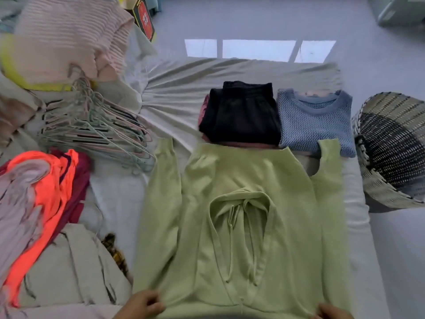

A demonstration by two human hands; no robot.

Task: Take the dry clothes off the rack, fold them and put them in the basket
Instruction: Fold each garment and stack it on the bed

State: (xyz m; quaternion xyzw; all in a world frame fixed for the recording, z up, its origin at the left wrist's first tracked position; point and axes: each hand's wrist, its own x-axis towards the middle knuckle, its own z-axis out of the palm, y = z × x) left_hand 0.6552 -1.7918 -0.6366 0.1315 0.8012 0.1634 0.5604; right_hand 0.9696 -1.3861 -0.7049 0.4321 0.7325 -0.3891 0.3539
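Now the green hoodie lies spread flat on the bed, the left hand pinching its near corner and the right hand at the other, grip unclear, so folding seems just begun, with the sleeves to turn inward next.

1 view only: a wide-angle head camera, close above the light-green hoodie, faces forward and steeply down; its frame reaches the wicker basket right of the hoodie.
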